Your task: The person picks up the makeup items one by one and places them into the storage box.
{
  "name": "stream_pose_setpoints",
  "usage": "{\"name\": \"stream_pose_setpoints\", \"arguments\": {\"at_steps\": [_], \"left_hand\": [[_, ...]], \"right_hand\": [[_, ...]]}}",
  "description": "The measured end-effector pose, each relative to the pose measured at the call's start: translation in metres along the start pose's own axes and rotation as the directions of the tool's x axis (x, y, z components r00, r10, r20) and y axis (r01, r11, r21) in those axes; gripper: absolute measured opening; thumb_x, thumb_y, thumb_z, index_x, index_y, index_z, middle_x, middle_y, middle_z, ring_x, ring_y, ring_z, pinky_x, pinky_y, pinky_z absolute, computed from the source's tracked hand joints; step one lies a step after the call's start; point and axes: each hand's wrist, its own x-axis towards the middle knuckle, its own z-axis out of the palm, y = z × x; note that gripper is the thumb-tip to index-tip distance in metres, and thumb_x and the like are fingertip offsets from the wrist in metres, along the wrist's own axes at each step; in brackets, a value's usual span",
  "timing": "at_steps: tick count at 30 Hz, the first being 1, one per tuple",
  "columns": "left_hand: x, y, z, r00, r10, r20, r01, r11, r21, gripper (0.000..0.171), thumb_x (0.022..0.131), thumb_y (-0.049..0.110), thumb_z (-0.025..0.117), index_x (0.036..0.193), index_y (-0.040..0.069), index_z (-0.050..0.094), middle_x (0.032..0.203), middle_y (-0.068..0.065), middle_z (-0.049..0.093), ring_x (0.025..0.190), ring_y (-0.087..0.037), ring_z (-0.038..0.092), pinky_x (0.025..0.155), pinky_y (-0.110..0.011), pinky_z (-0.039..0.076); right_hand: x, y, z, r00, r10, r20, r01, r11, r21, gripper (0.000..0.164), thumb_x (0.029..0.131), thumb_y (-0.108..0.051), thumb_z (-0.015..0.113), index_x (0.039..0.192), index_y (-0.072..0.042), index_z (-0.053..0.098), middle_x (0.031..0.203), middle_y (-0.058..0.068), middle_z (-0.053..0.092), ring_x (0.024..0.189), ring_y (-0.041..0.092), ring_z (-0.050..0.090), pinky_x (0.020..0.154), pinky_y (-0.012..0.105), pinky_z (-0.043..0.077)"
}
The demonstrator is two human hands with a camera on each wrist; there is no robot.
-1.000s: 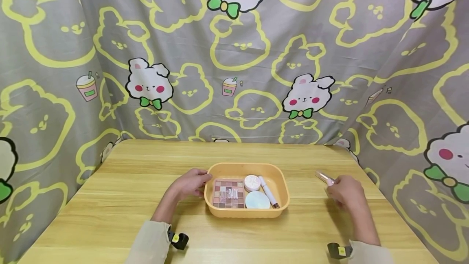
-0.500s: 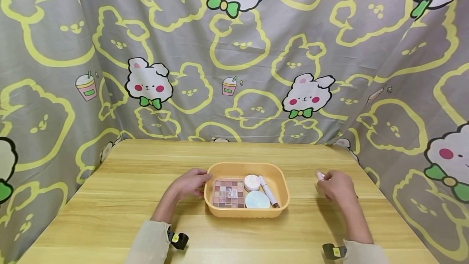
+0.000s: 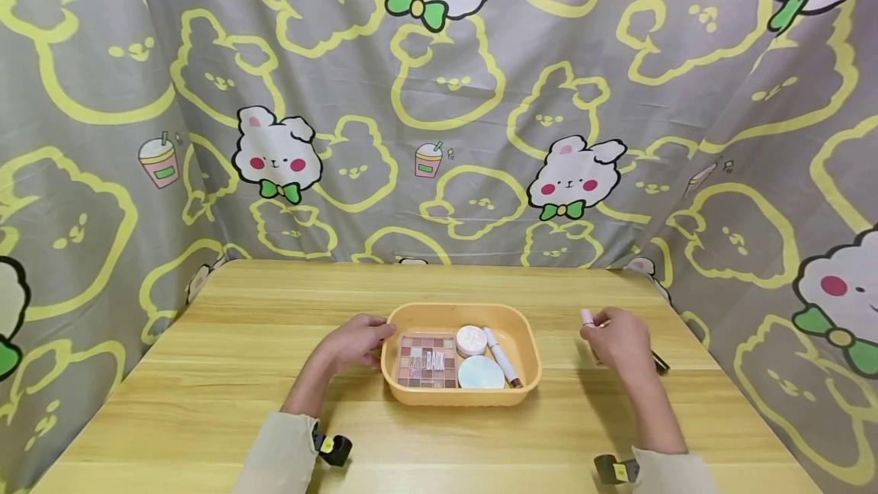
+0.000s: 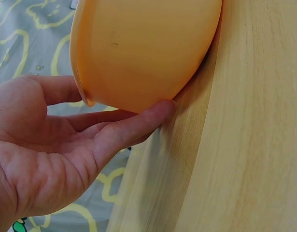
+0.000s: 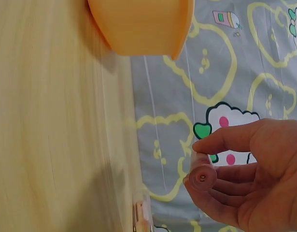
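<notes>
On the yellowish wooden table (image 3: pixel 206 364), the head view shows us an orange, oblong plastic basket (image 3: pixel 463 399) holding a square, clear-lidded makeup palette (image 3: pixel 427 361); well apart, our right hand (image 3: pixel 620 341) pinches a slim, pale-pink tube (image 3: pixel 586 316). From the left wrist, our left hand (image 4: pixel 66 164) grips the basket's end at rim and outer wall; light steadying pressure should suffice. From the right wrist, thumb and fingers hold the tube above the table; we'd best pinch firmly without squeezing.
</notes>
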Motion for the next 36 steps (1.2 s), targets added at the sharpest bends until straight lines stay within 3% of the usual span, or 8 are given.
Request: {"name": "stream_pose_setpoints", "arguments": {"at_steps": [7, 14, 21, 36], "left_hand": [[0.0, 0.0, 0.001, 1.0, -0.011, -0.023, 0.011, 1.0, 0.003, 0.043, 0.107, 0.021, 0.046, 0.134, -0.011, 0.055, 0.119, -0.02, 0.066, 0.104, -0.026, 0.068, 0.08, -0.04, 0.062], [-0.001, 0.0, 0.0, 1.0, -0.005, -0.005, 0.005, 1.0, -0.001, 0.046, 0.107, 0.022, 0.045, 0.137, -0.013, 0.051, 0.121, -0.023, 0.066, 0.107, -0.027, 0.068, 0.081, -0.041, 0.062], [-0.002, 0.001, 0.0, 1.0, -0.003, 0.007, 0.003, 1.0, -0.014, 0.045, 0.108, 0.02, 0.044, 0.137, -0.013, 0.051, 0.121, -0.023, 0.066, 0.107, -0.028, 0.068, 0.08, -0.04, 0.062], [-0.002, 0.001, 0.001, 1.0, -0.002, 0.009, 0.002, 1.0, -0.017, 0.046, 0.107, 0.021, 0.045, 0.138, -0.014, 0.049, 0.121, -0.023, 0.065, 0.108, -0.029, 0.068, 0.081, -0.041, 0.062]], "right_hand": [[0.0, -0.012, 0.004, 1.0, -0.016, 0.027, 0.016, 1.0, 0.014, 0.028, 0.082, -0.019, 0.064, 0.097, 0.004, 0.07, 0.084, 0.016, 0.074, 0.073, 0.027, 0.066, 0.058, 0.033, 0.049], [-0.001, -0.022, 0.006, 0.999, -0.017, 0.045, 0.015, 0.999, 0.045, 0.028, 0.084, -0.019, 0.065, 0.099, 0.004, 0.07, 0.081, 0.013, 0.074, 0.068, 0.021, 0.066, 0.055, 0.03, 0.048], [-0.003, -0.027, 0.008, 0.997, 0.006, 0.081, -0.014, 0.995, 0.103, 0.028, 0.085, -0.017, 0.062, 0.101, 0.005, 0.067, 0.067, 0.006, 0.07, 0.054, 0.016, 0.064, 0.051, 0.03, 0.047], [-0.004, -0.037, 0.011, 0.997, -0.011, 0.079, 0.004, 0.997, 0.08, 0.027, 0.086, -0.018, 0.064, 0.101, 0.004, 0.068, 0.071, 0.006, 0.072, 0.055, 0.014, 0.063, 0.052, 0.029, 0.046]]}}
